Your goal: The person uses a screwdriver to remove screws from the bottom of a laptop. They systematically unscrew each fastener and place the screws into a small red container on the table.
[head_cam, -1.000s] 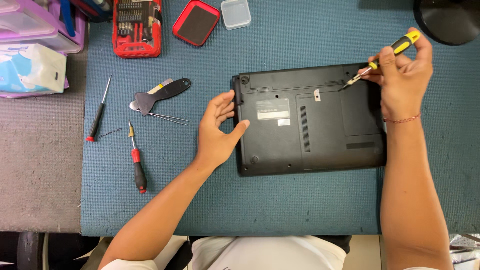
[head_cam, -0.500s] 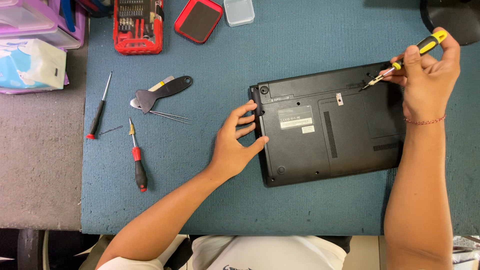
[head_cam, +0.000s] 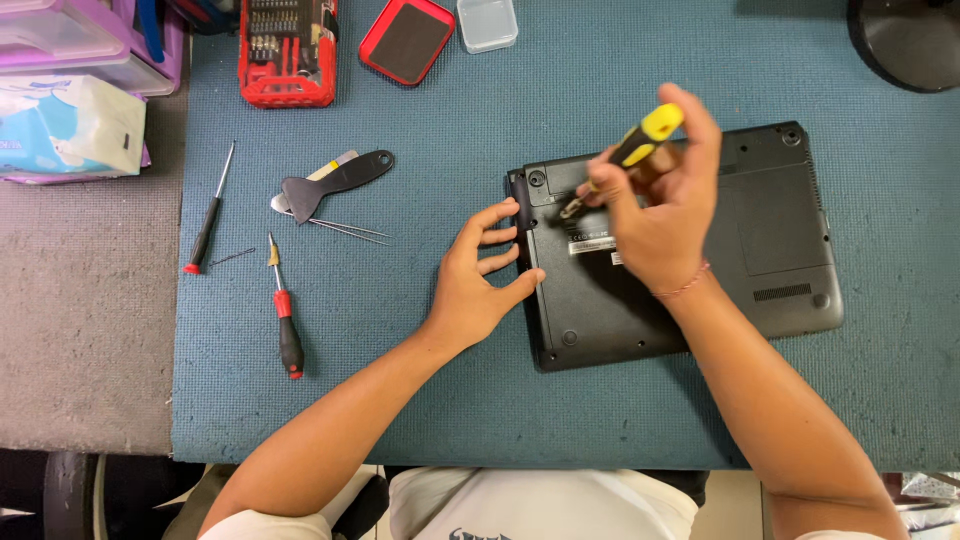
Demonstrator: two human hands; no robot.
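- A flat black plastic laptop (head_cam: 760,250) lay upside down on the blue mat (head_cam: 600,110) that covered the counter.
- The right hand (head_cam: 655,205) was closed around a small screwdriver with a yellow and black handle (head_cam: 640,140).
- The metal tip of that screwdriver pointed down at the laptop's back, near its upper left corner.
- The left hand (head_cam: 480,280) held nothing. Its fingers (head_cam: 500,215) were spread out and touched the laptop's left edge.
- Left of the hands lay a black plastic pry tool (head_cam: 335,180) with thin metal tweezers (head_cam: 345,230) just beside it.
- A short screwdriver with a red and black handle (head_cam: 285,325) lay near them, and a long thin black screwdriver with a red end (head_cam: 208,220) lay further left.
- At the top edge sat a red box of screwdriver bits (head_cam: 288,50), a red and black square lid (head_cam: 408,38) and a small clear plastic box (head_cam: 487,22).
- A blue and white tissue pack (head_cam: 65,125) sat off the mat, far left.
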